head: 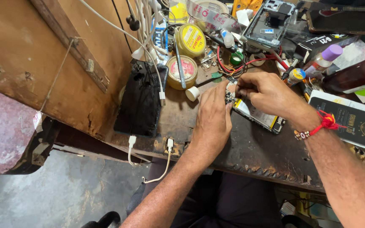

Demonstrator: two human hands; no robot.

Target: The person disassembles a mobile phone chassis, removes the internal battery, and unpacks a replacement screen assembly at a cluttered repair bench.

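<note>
- Here, the left hand [213,118] lies flat on the worn workbench [250,147], its fingers together and pressing on the near end of an opened phone [256,114].
- The right hand [269,93] is pinched shut at the fingertips right above that same end of the phone; what it pinches is too small to tell.
- The phone lies on the bench under both hands, its yellow-edged battery showing just beyond the right wrist, which wears a red thread band [326,122].
- Just left of the left hand's fingertips sits a small white cap [192,93], and beyond it two round yellow tins [182,71].
- Further left a black phone [141,101] lies face up with a white cable [162,98] across it.
- Behind the right hand stand a purple-capped bottle [324,59] and a brown bottle [355,75].
</note>
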